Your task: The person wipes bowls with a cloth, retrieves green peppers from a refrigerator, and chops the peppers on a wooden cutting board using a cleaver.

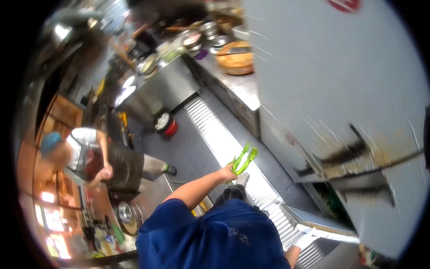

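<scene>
My left hand (pixel 227 173) is closed round several long green peppers (pixel 245 160), whose ends stick out past my fingers above the floor. Low on the right, my right hand (pixel 306 238) looks covered by a white glove and grips the edge of an open lower refrigerator door (pixel 320 225). The finger detail there is blurred. Behind that door is a dark opening with something green (pixel 332 204) inside, too dim to make out.
A large grey refrigerator (pixel 331 80) fills the right side. Beyond it a steel counter (pixel 244 87) holds a round wooden board (pixel 235 62). A red bucket (pixel 170 127) stands on the floor. At left is another person (pixel 92 154) in an apron. A metal drain grating (pixel 208 123) crosses the floor.
</scene>
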The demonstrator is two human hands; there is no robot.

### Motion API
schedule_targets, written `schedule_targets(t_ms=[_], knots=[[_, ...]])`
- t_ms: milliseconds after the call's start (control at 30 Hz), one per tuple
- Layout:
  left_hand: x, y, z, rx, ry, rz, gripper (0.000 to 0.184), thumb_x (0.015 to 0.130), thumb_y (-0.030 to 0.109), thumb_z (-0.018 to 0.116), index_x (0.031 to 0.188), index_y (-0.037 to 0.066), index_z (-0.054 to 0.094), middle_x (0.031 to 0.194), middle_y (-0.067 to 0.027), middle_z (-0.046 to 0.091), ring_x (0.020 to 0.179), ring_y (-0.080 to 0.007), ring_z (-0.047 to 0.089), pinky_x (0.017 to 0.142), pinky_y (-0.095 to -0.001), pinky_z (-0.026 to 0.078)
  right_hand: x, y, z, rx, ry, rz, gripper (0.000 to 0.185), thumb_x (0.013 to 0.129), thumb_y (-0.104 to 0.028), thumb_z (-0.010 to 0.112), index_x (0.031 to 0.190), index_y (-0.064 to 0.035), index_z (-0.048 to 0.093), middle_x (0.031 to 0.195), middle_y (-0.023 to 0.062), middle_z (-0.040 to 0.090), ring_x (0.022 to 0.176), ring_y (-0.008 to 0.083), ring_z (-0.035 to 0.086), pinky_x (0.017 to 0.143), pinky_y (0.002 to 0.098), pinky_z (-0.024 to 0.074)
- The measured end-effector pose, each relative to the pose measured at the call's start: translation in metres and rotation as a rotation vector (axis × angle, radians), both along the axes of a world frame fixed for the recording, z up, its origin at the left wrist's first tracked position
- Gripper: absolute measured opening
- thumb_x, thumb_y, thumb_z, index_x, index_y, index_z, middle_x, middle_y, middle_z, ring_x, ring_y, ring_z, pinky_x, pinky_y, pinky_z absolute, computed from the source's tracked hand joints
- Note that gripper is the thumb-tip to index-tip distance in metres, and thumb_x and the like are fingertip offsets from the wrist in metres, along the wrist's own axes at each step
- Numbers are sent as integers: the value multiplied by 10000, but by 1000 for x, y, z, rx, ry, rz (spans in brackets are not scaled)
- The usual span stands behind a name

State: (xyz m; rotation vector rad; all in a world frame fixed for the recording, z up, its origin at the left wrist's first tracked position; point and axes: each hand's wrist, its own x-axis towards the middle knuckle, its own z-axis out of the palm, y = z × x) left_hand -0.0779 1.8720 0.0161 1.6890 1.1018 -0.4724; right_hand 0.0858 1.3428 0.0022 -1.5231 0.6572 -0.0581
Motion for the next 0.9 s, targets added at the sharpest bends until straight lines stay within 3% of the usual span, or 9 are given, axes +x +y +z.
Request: schedule_targets(t_ms=[67, 167, 267, 333, 400, 467, 533, 667, 900], knots=[[-15, 7, 66, -102, -175, 264, 833, 783, 76, 762, 1544, 4, 431, 1261, -174, 673, 1070, -265, 693, 902, -372, 569, 32, 18, -51, -56, 56, 74, 811, 1085, -295, 591, 1701, -82, 110, 1720, 174, 262, 1530, 305, 356, 1221, 451, 344], [-47, 49, 55, -98, -347, 498, 781, 810, -3, 694, 1548, 27, 439, 1127, -138, 668, 916, -214, 671, 742, -347, 563, 71, 84, -27, -229, 84, 475, 825, 1075, -288, 594, 1700, -74, 100, 1731, 184, 236, 1562, 311, 316, 1225, 464, 328], [-76, 116, 49, -107, -488, 594, 773, 814, -5, 684, 1549, 43, 449, 1140, -125, 666, 972, -209, 656, 782, -343, 551, 91, 200, -17, -135, 173, 920, 677, 1051, -274, 643, 1618, -27, 368, 1468, 154, 558, 1278, 224, 600, 1105, 377, 461], [-76, 150, 51, -61, -493, 588, 757, 813, 36, 704, 1528, 21, 456, 1181, -130, 670, 1024, -222, 650, 840, -346, 537, 89, 301, -6, -75, 107, 1119, 610, 1039, -263, 660, 1557, -8, 462, 1333, 99, 623, 1148, 175, 645, 1048, 334, 496], [-76, 185, 51, -77, -526, 572, 768, 798, 106, 768, 1496, -6, 465, 1217, -145, 677, 1129, -244, 642, 981, -364, 515, 57, 429, 61, 95, 172, 1312, 656, 1036, -258, 664, 1582, 4, 412, 1385, 113, 602, 1175, 211, 648, 1052, 362, 510], [-64, 212, 87, -19, -477, 458, 819, 767, 162, 778, 1496, -12, 449, 1212, -219, 683, 1119, -324, 676, 981, -402, 530, 24, 531, 90, 379, 154, 1469, 705, 1034, -263, 669, 1618, -29, 352, 1428, 122, 581, 1243, 227, 620, 1073, 396, 510], [-46, 236, 145, 43, -373, 322, 891, 747, 174, 778, 1534, -14, 405, 1215, -260, 682, 1117, -390, 688, 984, -430, 541, -15, 623, 139, 596, 386, 1439, 697, 1037, -260, 665, 1621, -68, 337, 1455, 126, 565, 1314, 239, 578, 1099, 432, 501], [-5, 262, 136, 394, -445, -7, 1092, 794, 234, 725, 1661, -8, 107, 1298, -446, 544, 1140, -514, 648, 984, -503, 554, -31, 729, 135, 976, 475, 1257, 665, 975, -126, 712, 1565, -77, 411, 1436, 115, 580, 1303, 268, 582, 1095, 412, 505], [63, 338, 168, 348, -313, -166, 1126, 842, 276, 771, 1624, -102, 55, 1341, -369, 574, 1151, -485, 658, 985, -500, 556, 19, 780, 106, 1077, 418, 1039, 568, 945, -6, 683, 1480, -69, 503, 1373, 104, 615, 1238, 251, 620, 1072, 366, 525]])
